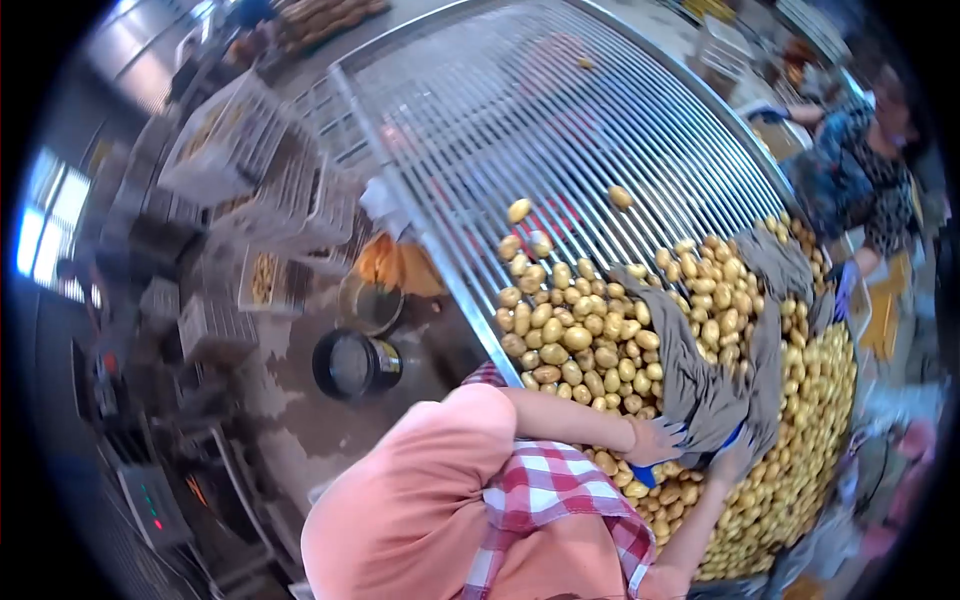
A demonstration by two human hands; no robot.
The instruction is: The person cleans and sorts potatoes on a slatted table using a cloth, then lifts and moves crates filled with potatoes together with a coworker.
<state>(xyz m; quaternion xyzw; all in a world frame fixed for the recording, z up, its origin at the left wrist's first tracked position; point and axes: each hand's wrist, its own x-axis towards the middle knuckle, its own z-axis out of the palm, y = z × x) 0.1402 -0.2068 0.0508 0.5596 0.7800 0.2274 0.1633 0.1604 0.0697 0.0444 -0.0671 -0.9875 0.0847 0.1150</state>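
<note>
A long grey-brown cloth (pixel 705 395) lies over the heap of potatoes (pixel 575 340), with two strips reaching away from me. My left hand (pixel 655 441) is at its near left edge, fingers closing over the fabric. At the near right edge, my right hand (pixel 734 458) grips the same cloth. Bits of bright blue show at both hands; I cannot make out whether they belong to gloves. Beneath the cloth and around both hands are many round yellow-brown potatoes, partly hidden by the fabric.
A slatted metal roller table (pixel 560 120) stretches ahead, a few potatoes on its rollers. At the right, a co-worker (pixel 850 170) stands beside it. To the left are a black bucket (pixel 350 365), an orange sack (pixel 385 262) and stacked plastic crates (pixel 225 140).
</note>
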